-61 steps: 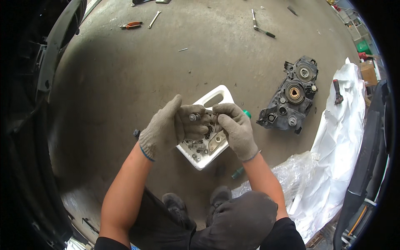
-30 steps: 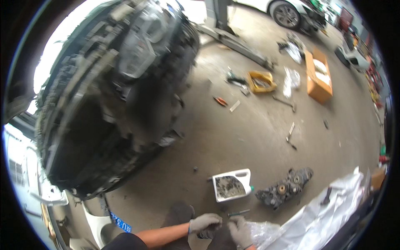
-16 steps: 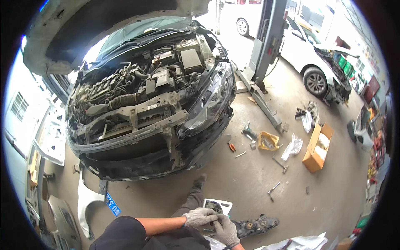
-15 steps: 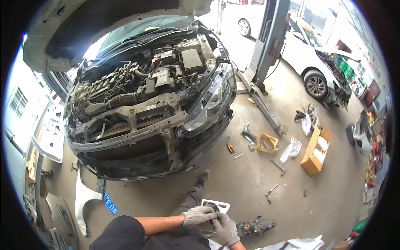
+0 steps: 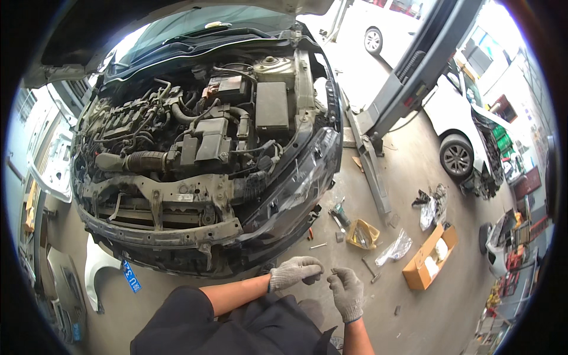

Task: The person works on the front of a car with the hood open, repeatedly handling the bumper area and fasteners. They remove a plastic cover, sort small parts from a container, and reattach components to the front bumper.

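Note:
My left hand (image 5: 296,273), in a light grey knit glove, is held low before the front of a dark car (image 5: 177,248). Its fingers are curled closed, with something small and dark at the fingertips that I cannot make out. A short gap to the right, my right hand (image 5: 347,294), gloved alike, has thumb and fingers pinched together; whatever they hold is too small to name. Both hands are nearest the car's headlight (image 5: 296,183) corner and touch no part of it. The engine bay (image 5: 195,130) lies exposed under the raised hood (image 5: 148,18).
On the floor to the right lie a yellow tub (image 5: 362,235), a clear plastic bag (image 5: 395,247), a hammer-like tool (image 5: 371,271) and an open cardboard box (image 5: 427,260). A lift post (image 5: 408,83) stands beyond. A white fender (image 5: 97,269) lies at left.
My hands have moved up toward the car and come apart from each other. The view has shifted closer to the engine bay; the parts on the floor by my knees are out of sight.

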`<act>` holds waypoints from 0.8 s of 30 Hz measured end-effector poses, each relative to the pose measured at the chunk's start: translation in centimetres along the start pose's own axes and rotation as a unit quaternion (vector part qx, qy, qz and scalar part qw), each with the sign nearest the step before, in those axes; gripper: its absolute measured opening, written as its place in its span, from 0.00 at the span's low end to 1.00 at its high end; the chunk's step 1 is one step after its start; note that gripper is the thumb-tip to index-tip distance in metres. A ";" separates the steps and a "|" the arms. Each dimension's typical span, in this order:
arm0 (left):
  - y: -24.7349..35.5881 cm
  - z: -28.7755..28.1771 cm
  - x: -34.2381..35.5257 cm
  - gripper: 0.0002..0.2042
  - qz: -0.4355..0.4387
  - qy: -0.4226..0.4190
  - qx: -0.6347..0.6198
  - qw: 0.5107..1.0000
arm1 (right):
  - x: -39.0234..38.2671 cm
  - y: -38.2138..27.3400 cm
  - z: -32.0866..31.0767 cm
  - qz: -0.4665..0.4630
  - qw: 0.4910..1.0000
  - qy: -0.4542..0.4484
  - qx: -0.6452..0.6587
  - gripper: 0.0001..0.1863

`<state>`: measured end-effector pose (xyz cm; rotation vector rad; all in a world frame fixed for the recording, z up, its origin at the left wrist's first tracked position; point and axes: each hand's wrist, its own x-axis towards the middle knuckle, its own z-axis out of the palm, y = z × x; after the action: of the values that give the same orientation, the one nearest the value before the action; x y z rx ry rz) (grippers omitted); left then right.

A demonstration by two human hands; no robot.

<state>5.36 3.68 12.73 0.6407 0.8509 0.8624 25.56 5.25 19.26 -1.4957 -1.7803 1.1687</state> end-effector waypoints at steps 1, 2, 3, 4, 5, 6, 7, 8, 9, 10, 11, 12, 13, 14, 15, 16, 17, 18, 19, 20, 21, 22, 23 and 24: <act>1.2 -0.3 0.4 0.12 0.007 0.016 -0.013 1.000 | 1.4 -0.1 -0.2 0.003 1.000 -0.004 0.006 0.09; 2.1 -0.6 0.6 0.13 0.015 0.033 -0.026 0.999 | 2.8 -0.1 -0.2 0.005 1.000 -0.010 0.011 0.09; 2.8 -1.0 0.7 0.14 0.024 0.052 -0.040 0.998 | 4.3 0.1 -0.1 0.008 1.000 -0.018 0.016 0.10; 3.3 -1.4 1.0 0.15 0.008 0.072 -0.087 0.994 | 5.9 0.2 0.0 0.005 1.000 -0.023 0.013 0.09; 3.3 -1.9 1.0 0.15 0.010 0.096 -0.113 0.989 | 7.3 0.0 0.0 0.008 0.999 -0.043 0.014 0.09; 2.7 -2.4 1.1 0.15 0.012 0.120 -0.140 0.983 | 8.6 -0.2 0.0 0.010 0.998 -0.063 0.015 0.10; 2.2 -3.0 1.3 0.16 0.014 0.141 -0.166 0.976 | 10.0 -0.2 -0.2 0.013 0.997 -0.081 0.015 0.10; 1.8 -3.5 1.6 0.15 0.017 0.169 -0.169 0.971 | 11.6 0.5 -0.4 -0.005 0.996 -0.093 0.017 0.10; 1.8 -3.7 1.8 0.14 0.014 0.198 -0.184 0.963 | 13.3 0.6 -0.8 -0.025 0.994 -0.109 -0.012 0.10; 3.1 -3.3 1.8 0.13 0.025 0.241 -0.202 0.949 | 15.3 0.6 -1.1 -0.046 0.991 -0.122 -0.040 0.11; 4.5 -2.8 2.0 0.11 0.040 0.277 -0.218 0.935 | 17.1 0.8 -1.9 -0.069 0.987 -0.129 -0.070 0.11; 3.9 -3.1 2.3 0.10 0.054 0.311 -0.234 0.920 | 19.3 2.7 -2.0 -0.138 0.978 -0.132 -0.086 0.11; 3.3 -3.6 2.5 0.09 0.071 0.348 -0.248 0.901 | 20.8 1.1 -2.2 -0.111 0.979 -0.145 -0.093 0.11; 3.7 -3.7 2.6 0.09 0.075 0.402 -0.199 0.891 | 22.6 0.9 -2.8 -0.091 0.978 -0.168 -0.087 0.12; 4.3 -3.5 2.4 0.09 0.077 0.460 -0.147 0.872 | 24.3 1.0 -3.5 -0.071 0.975 -0.194 -0.076 0.13; 4.7 -3.6 2.6 0.09 0.078 0.523 -0.119 0.840 | 26.0 1.5 -4.1 -0.078 0.972 -0.211 -0.067 0.14; 4.7 -4.3 3.0 0.10 0.075 0.571 -0.095 0.812 | 27.5 2.1 -5.0 -0.094 0.971 -0.212 -0.060 0.14; 3.1 -6.2 3.9 0.11 0.088 0.639 0.032 0.763 | 29.2 2.3 -6.2 -0.087 0.970 -0.214 -0.078 0.14; 2.4 -7.3 4.0 0.13 0.095 0.705 0.168 0.682 | 30.8 2.4 -6.9 -0.085 0.967 -0.228 -0.080 0.14; 3.7 -7.1 3.7 0.15 0.063 0.733 0.221 0.640 | 32.3 3.2 -7.7 -0.115 0.961 -0.234 -0.098 0.14; 5.6 -6.8 3.6 0.18 0.031 0.755 0.273 0.595 | 34.0 4.0 -8.5 -0.145 0.953 -0.237 -0.117 0.14; 7.7 -6.0 3.3 0.19 -0.032 0.756 0.250 0.605 | 35.3 4.2 -8.9 -0.134 0.954 -0.253 -0.089 0.14; 8.3 -6.4 3.3 0.21 -0.099 0.746 0.284 0.594 | 36.3 4.1 -9.5 -0.112 0.952 -0.272 -0.083 0.15; 9.2 -6.4 3.2 0.22 -0.153 0.733 0.317 0.582 | 37.5 4.4 -9.8 -0.101 0.946 -0.299 -0.076 0.16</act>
<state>-2.41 11.96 15.28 0.1897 2.8130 0.5962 26.73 44.02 15.40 -1.0553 -2.4024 1.5115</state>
